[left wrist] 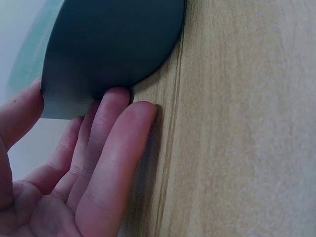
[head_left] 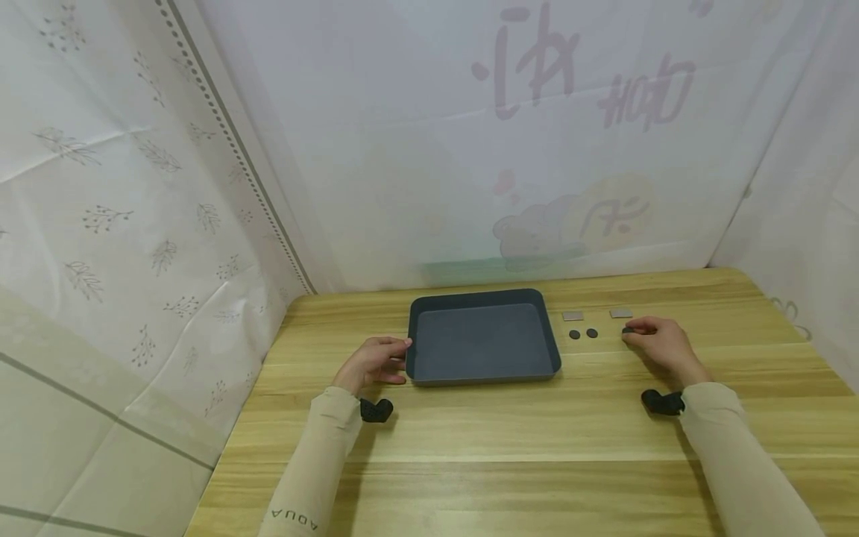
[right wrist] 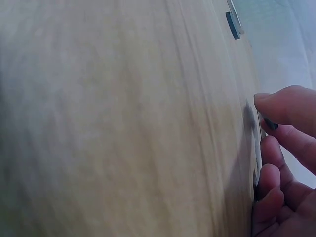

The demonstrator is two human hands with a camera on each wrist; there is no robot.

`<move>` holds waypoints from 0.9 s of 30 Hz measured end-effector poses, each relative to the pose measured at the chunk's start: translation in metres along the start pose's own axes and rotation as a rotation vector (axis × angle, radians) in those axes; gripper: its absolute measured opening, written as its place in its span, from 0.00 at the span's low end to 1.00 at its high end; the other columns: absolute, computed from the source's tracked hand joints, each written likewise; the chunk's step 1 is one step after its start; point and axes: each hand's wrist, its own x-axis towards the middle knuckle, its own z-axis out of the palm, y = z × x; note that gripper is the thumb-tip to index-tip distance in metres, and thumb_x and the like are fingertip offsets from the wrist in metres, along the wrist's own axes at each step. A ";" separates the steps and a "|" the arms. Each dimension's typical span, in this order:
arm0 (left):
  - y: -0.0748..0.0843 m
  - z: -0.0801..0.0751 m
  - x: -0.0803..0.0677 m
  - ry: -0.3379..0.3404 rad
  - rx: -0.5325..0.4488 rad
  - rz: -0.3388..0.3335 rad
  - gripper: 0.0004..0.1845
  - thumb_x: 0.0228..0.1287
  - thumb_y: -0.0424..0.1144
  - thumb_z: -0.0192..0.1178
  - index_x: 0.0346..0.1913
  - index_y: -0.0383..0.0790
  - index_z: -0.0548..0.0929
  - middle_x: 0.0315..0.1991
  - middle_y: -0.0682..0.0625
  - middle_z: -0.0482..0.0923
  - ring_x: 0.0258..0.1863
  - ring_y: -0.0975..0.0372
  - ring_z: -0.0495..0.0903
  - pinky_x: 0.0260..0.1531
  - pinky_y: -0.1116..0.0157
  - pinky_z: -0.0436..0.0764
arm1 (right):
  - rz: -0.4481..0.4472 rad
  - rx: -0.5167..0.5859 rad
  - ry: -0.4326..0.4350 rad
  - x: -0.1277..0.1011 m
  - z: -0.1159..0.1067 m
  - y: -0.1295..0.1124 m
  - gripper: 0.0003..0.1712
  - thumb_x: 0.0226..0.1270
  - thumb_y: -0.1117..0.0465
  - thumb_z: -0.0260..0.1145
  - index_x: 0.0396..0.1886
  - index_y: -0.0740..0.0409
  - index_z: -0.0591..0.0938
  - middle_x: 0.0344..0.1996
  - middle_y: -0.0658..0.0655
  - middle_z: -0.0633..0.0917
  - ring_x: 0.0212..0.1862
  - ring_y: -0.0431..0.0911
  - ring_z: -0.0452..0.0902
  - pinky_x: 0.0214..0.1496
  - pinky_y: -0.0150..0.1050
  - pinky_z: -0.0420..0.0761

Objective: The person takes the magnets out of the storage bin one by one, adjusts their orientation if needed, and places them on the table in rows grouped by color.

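Two hands low on the wooden table (head_left: 510, 440): left hand (head_left: 373, 361) relaxed, straight fingers (left wrist: 116, 143) touching one dark tray's (head_left: 554, 350) near-left corner; right hand (head_left: 658, 344) pinching one small dark disc (head_left: 627, 330). Between hands: tray holding nothing visible, two dark discs (head_left: 582, 333), two grey squares (head_left: 573, 315) just beyond.

A wooden table (head_left: 510, 440) with a pale grain fills the lower half of the head view. White sheets hang around it: a leaf-printed curtain (head_left: 121, 224) on the left, and a backdrop with faint cartoon drawings and lettering (head_left: 570, 149) across the upper middle and right.
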 end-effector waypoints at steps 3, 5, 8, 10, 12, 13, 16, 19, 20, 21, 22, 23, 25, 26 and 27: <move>0.000 0.000 0.000 -0.001 0.006 -0.001 0.23 0.70 0.47 0.58 0.57 0.32 0.75 0.49 0.41 0.78 0.38 0.58 0.82 0.37 0.55 0.86 | 0.002 0.001 0.001 0.000 0.001 0.000 0.25 0.69 0.53 0.62 0.54 0.69 0.79 0.46 0.70 0.81 0.47 0.59 0.76 0.43 0.41 0.74; 0.000 0.000 -0.001 -0.001 0.005 -0.005 0.23 0.70 0.47 0.58 0.57 0.33 0.76 0.50 0.41 0.77 0.38 0.58 0.82 0.38 0.55 0.86 | 0.004 0.004 -0.002 0.001 0.002 0.001 0.24 0.69 0.54 0.62 0.54 0.70 0.78 0.48 0.72 0.81 0.49 0.62 0.76 0.45 0.46 0.76; 0.000 0.001 -0.002 -0.002 0.007 -0.005 0.22 0.70 0.47 0.58 0.57 0.33 0.76 0.50 0.41 0.77 0.38 0.58 0.82 0.38 0.56 0.86 | 0.007 0.014 -0.008 0.001 0.003 0.002 0.24 0.70 0.55 0.61 0.55 0.71 0.78 0.51 0.74 0.79 0.52 0.66 0.75 0.50 0.54 0.76; 0.000 0.001 -0.001 -0.001 0.004 -0.003 0.22 0.70 0.47 0.58 0.57 0.33 0.76 0.50 0.41 0.77 0.37 0.59 0.82 0.37 0.56 0.86 | 0.012 0.022 -0.014 0.001 0.003 0.003 0.24 0.70 0.55 0.61 0.55 0.71 0.77 0.51 0.74 0.79 0.52 0.66 0.74 0.51 0.56 0.75; 0.001 0.001 -0.001 -0.002 0.002 0.000 0.22 0.70 0.47 0.58 0.56 0.33 0.76 0.50 0.41 0.78 0.37 0.59 0.82 0.37 0.56 0.86 | 0.014 0.022 -0.018 0.001 0.003 0.003 0.24 0.70 0.55 0.61 0.55 0.70 0.77 0.51 0.75 0.79 0.52 0.66 0.74 0.51 0.57 0.75; 0.001 0.001 -0.001 -0.003 0.003 0.001 0.22 0.70 0.47 0.58 0.57 0.32 0.76 0.50 0.41 0.78 0.37 0.59 0.82 0.36 0.56 0.86 | 0.014 0.020 -0.019 0.002 0.003 0.004 0.24 0.70 0.55 0.61 0.54 0.70 0.78 0.51 0.74 0.79 0.52 0.66 0.74 0.51 0.57 0.75; 0.001 0.001 -0.001 -0.004 0.003 -0.001 0.22 0.70 0.47 0.58 0.57 0.32 0.76 0.50 0.41 0.78 0.37 0.59 0.82 0.36 0.57 0.86 | 0.010 0.012 -0.021 0.002 0.002 0.005 0.24 0.70 0.54 0.61 0.54 0.70 0.78 0.51 0.75 0.79 0.51 0.66 0.74 0.50 0.57 0.75; 0.001 0.001 -0.002 -0.004 0.001 -0.002 0.22 0.70 0.47 0.58 0.57 0.33 0.76 0.50 0.42 0.78 0.37 0.59 0.82 0.36 0.57 0.86 | 0.009 0.008 -0.017 0.002 0.002 0.005 0.24 0.70 0.53 0.62 0.54 0.70 0.78 0.51 0.74 0.79 0.51 0.66 0.74 0.50 0.57 0.75; 0.001 0.001 -0.002 -0.004 0.000 -0.001 0.22 0.70 0.47 0.58 0.57 0.33 0.76 0.50 0.42 0.78 0.37 0.59 0.82 0.36 0.57 0.86 | 0.009 0.006 -0.016 0.002 0.002 0.005 0.24 0.70 0.53 0.62 0.54 0.70 0.78 0.50 0.75 0.79 0.51 0.66 0.74 0.50 0.57 0.75; 0.001 0.001 -0.001 -0.004 -0.002 -0.001 0.22 0.70 0.47 0.58 0.57 0.33 0.75 0.50 0.42 0.78 0.37 0.59 0.82 0.36 0.57 0.86 | 0.010 0.007 -0.015 0.002 0.002 0.005 0.24 0.70 0.54 0.62 0.54 0.70 0.78 0.50 0.74 0.79 0.51 0.66 0.74 0.50 0.57 0.75; 0.001 0.001 -0.001 -0.004 -0.003 -0.001 0.22 0.70 0.47 0.58 0.57 0.33 0.75 0.50 0.42 0.78 0.37 0.59 0.82 0.36 0.56 0.86 | 0.012 0.009 -0.013 0.002 0.003 0.005 0.24 0.70 0.54 0.62 0.54 0.70 0.78 0.51 0.74 0.79 0.51 0.66 0.74 0.50 0.57 0.75; 0.001 0.001 -0.001 -0.004 -0.003 0.000 0.22 0.70 0.47 0.58 0.57 0.33 0.76 0.49 0.42 0.78 0.37 0.59 0.82 0.37 0.56 0.86 | 0.015 0.010 -0.010 0.002 0.003 0.005 0.24 0.70 0.54 0.62 0.54 0.70 0.78 0.51 0.74 0.79 0.51 0.66 0.74 0.51 0.57 0.75; 0.000 0.001 -0.001 -0.005 -0.001 0.001 0.22 0.70 0.47 0.58 0.57 0.33 0.76 0.49 0.42 0.78 0.37 0.59 0.82 0.37 0.56 0.86 | 0.019 0.017 -0.009 0.001 0.003 0.005 0.24 0.70 0.53 0.62 0.54 0.70 0.78 0.51 0.74 0.79 0.51 0.66 0.74 0.51 0.57 0.75; 0.000 0.000 0.000 -0.005 -0.001 0.001 0.22 0.70 0.47 0.58 0.57 0.33 0.76 0.49 0.42 0.78 0.37 0.59 0.82 0.37 0.56 0.86 | 0.020 0.021 -0.008 0.000 0.003 0.005 0.25 0.70 0.53 0.61 0.54 0.70 0.77 0.51 0.74 0.79 0.51 0.66 0.74 0.51 0.57 0.75; -0.001 0.000 0.000 -0.006 -0.002 0.000 0.22 0.70 0.47 0.58 0.57 0.32 0.76 0.49 0.42 0.78 0.37 0.59 0.82 0.37 0.56 0.86 | 0.022 0.030 -0.006 0.000 0.003 0.005 0.25 0.70 0.53 0.61 0.55 0.70 0.77 0.51 0.74 0.78 0.52 0.65 0.74 0.51 0.56 0.75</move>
